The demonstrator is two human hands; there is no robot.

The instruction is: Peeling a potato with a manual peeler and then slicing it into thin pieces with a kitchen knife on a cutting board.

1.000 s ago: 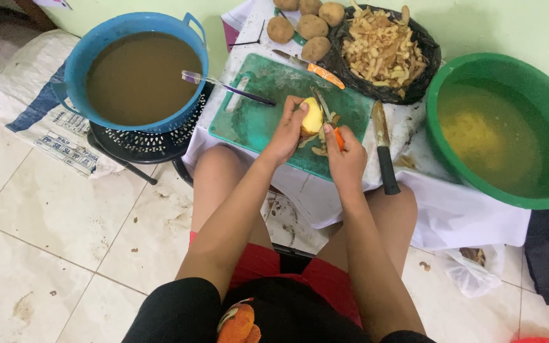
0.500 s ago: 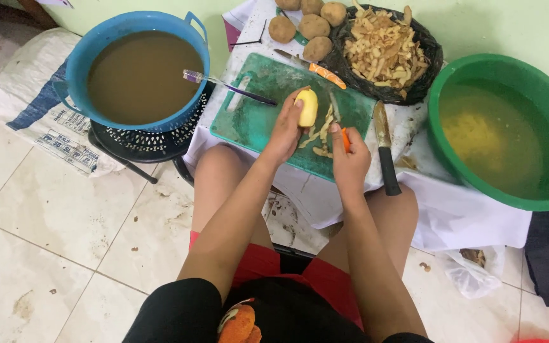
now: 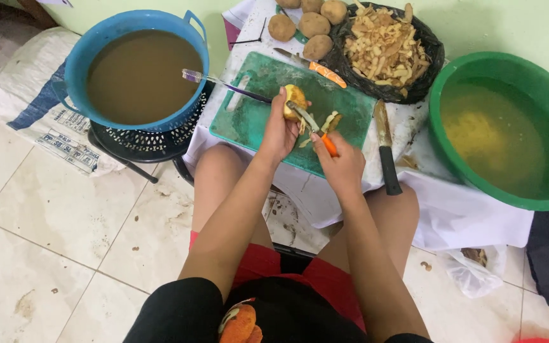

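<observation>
Resting above the green cutting board [image 3: 255, 114], a half-peeled potato [image 3: 295, 100] is gripped in the left hand [image 3: 279, 130] so its bare side faces the blade. The right hand [image 3: 341, 165] is closed around an orange-handled peeler [image 3: 316, 129] touching it. Peelings fill the black bag [image 3: 386, 51] far right; unpeeled potatoes [image 3: 309, 24] wait beside.

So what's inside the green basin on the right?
The green basin holds cloudy yellowish water with a pale yellow heap under the surface, perhaps peeled potatoes. The murk hides how many and the bottom.
</observation>
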